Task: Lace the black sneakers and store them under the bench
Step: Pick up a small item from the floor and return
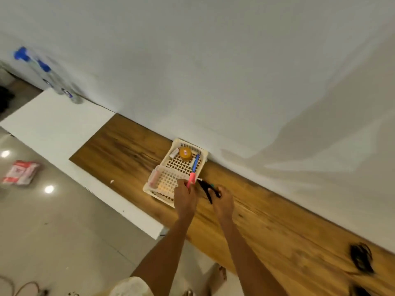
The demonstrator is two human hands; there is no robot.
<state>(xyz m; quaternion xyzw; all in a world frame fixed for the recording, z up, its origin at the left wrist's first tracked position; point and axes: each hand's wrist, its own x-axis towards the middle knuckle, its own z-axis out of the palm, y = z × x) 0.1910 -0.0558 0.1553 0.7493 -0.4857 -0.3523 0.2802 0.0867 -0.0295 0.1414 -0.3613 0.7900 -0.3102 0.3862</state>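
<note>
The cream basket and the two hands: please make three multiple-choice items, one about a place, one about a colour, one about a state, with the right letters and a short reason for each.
1. Where does the cream basket stand?
A. on the wooden bench top, against the wall
B. on the tiled floor
C. on the white surface beside the bottles

2. What colour is the marker in the left hand?
A. green
B. pink
C. yellow

3. What is the state of the right hand?
A. flat and open on the wood
B. hanging with nothing in it
C. curled round a black tool

Answers:
1 A, its far end meets the wall above the wooden bench top.
2 B, the pink marker rises from the fingers.
3 C, the black tool sticks out of the grip.
</note>
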